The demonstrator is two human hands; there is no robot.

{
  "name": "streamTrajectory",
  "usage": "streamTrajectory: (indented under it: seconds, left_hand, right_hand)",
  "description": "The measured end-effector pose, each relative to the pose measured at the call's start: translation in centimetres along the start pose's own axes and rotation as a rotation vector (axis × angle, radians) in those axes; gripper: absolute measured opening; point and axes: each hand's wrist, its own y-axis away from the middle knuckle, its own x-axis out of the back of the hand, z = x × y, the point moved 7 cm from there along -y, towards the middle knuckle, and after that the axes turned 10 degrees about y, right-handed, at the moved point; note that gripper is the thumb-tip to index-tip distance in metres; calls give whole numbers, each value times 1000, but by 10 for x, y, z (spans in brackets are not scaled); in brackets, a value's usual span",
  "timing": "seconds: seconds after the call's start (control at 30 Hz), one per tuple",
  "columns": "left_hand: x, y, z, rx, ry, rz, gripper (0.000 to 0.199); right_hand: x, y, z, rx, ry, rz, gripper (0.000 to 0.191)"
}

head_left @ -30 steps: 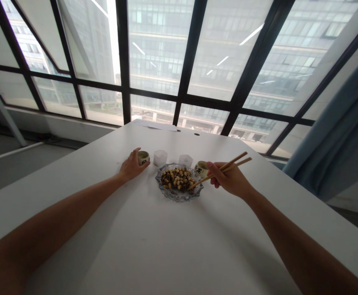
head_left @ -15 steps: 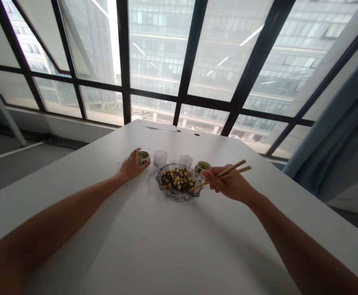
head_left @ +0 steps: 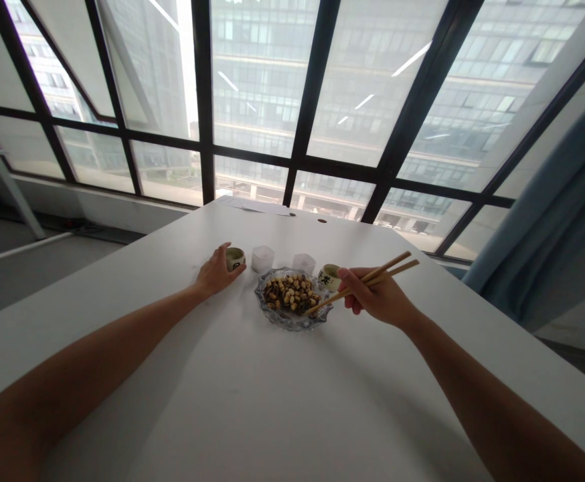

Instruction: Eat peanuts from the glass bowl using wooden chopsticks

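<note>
My right hand (head_left: 375, 296) is closed around a pair of wooden chopsticks (head_left: 393, 268). Their tips reach into the near right side of a scalloped clear glass bowl (head_left: 292, 325), among a heap of nuts and dark seeds (head_left: 292, 292). My left hand (head_left: 217, 270) grips a small cream cup (head_left: 235, 260) with dark characters, thumb in front and fingers behind it; the cup stands on the table. A matching cup (head_left: 329, 276) stands just right of the bowl, beside my right hand. Two small translucent cups, a left one (head_left: 263, 258) and a right one (head_left: 303, 263), stand behind the bowl.
Everything stands on a white table (head_left: 232, 402). Sheets of paper (head_left: 255, 205) lie at its far edge, near a round brown cable hole (head_left: 322, 220). Large dark-framed windows rise behind, and a blue curtain (head_left: 548, 201) hangs on the right.
My right hand has shifted slightly right, and the chopsticks' upper ends have moved right and spread a little; the tips stay in the bowl. My left hand and its cup have hardly moved.
</note>
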Motion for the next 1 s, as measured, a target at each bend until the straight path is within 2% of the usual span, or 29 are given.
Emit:
streamTrajectory:
  seconds: [0.17, 0.33, 0.67, 0.83, 1.0]
  left_hand:
    - [0, 0, -1, 11, 4, -4, 74]
    - [-1, 0, -1, 9, 4, -10, 75]
    - [0, -1, -1, -6, -1, 6, 73]
    - [0, 0, 0, 13, 0, -12, 74]
    - [0, 0, 0, 9, 4, -9, 74]
  right_hand:
    - [1, -4, 9, -35, -16, 31, 65]
    - [11, -3, 10, -44, -47, 133, 65]
    - [-1, 0, -2, 55, 9, -52, 61]
    - [-3, -1, 2, 48, 14, -54, 61]
    - [2, -1, 4, -12, 1, 8, 65]
